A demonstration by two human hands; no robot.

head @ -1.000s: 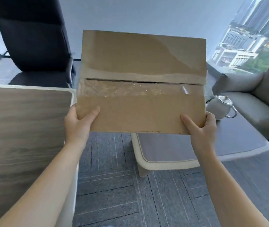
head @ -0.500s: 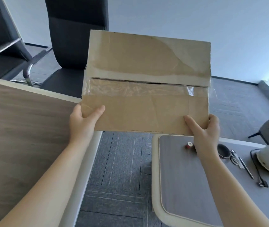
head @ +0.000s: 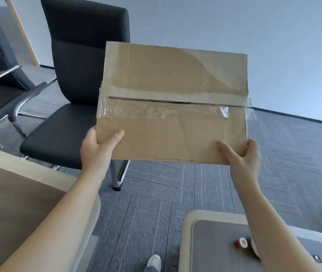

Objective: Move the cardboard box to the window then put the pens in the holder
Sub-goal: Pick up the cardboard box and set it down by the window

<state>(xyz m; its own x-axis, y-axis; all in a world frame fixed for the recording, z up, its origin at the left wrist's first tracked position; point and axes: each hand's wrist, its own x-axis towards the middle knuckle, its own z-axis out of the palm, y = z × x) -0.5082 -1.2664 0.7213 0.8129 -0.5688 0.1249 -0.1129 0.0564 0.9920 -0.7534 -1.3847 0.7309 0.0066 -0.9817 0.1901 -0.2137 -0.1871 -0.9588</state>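
Note:
A flat brown cardboard box [head: 174,99] with clear tape along its top seam is held up in the air in front of me. My left hand [head: 97,152] grips its lower left corner with the thumb on top. At the lower right corner my right hand [head: 242,154] holds it the same way. The box hangs above grey carpet, between two tables. No pens or holder are in view, and the window is out of frame.
A black office chair [head: 77,83] stands just behind the box at left, another further left. A wooden desk [head: 13,203] fills the lower left. A low grey table [head: 211,250] at lower right carries a small red-and-white item [head: 241,242]. My shoe [head: 153,261] shows below.
The view has swung left, away from the window and sofa; the low grey table has slid to the lower right. Both hands keep the same grip on the box.

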